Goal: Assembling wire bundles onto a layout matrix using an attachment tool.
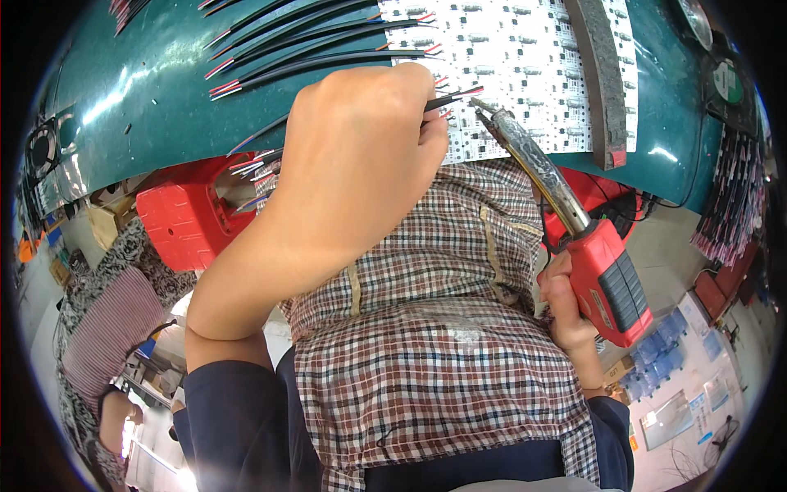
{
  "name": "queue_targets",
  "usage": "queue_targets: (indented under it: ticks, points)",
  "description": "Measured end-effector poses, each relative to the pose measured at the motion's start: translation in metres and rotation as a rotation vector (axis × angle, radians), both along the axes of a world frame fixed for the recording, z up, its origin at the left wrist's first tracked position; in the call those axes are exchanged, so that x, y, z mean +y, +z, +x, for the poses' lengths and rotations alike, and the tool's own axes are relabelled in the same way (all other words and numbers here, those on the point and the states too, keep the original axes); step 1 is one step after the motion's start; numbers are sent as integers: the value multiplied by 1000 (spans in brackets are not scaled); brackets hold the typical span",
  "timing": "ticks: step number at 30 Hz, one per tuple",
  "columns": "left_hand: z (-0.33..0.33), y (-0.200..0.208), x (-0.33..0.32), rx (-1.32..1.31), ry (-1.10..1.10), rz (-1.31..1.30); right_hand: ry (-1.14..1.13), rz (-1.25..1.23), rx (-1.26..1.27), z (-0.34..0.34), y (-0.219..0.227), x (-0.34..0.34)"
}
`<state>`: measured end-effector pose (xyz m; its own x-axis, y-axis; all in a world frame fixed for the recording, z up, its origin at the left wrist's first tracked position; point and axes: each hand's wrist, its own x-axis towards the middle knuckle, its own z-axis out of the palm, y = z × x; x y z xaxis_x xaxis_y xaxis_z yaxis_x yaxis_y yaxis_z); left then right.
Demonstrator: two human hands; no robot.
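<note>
My left hand (361, 148) is closed around a thin black cable (445, 101), whose bare red and white wire ends stick out to the right past my fingers. These ends lie over the near part of a white sheet of small circuit boards (525, 57). In my right hand (566, 307), the red and black grip of a soldering gun (611, 283) is held low at the right. Its metal barrel slants up and left, and the tip comes close to the wire ends; whether they touch I cannot tell. My left hand hides part of the cable.
Several black cables (303, 66) with stripped ends lie across the green table (164, 82), some reaching onto the board sheet. A dark grey bar (597, 82) rests on the sheet's right side. Red stools (184, 217) stand below the table; another person (115, 320) is at lower left.
</note>
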<state>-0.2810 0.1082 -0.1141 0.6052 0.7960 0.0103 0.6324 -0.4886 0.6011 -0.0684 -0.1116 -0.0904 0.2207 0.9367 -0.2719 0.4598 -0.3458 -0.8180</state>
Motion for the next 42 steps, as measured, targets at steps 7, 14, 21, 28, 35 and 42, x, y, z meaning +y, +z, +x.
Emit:
queue_targets:
  ticks: [7,14,21,28,35,42]
  points:
    - [-2,1,5,-99,9,-133,-41,-18,127,-8,2,4]
    - [-9,1,8,-91,88,-406,-74,-3,170,-7,1,3]
    - [-9,11,7,-97,53,174,-77,-29,170,-5,6,-2]
    - [-3,6,-24,-121,127,-199,-45,-22,-67,0,4,-20]
    - [-6,-8,-32,-110,125,-140,74,-25,-14,3,-2,-20]
    - [-6,-10,-32,-137,160,-162,101,-68,-35,2,-5,-19]
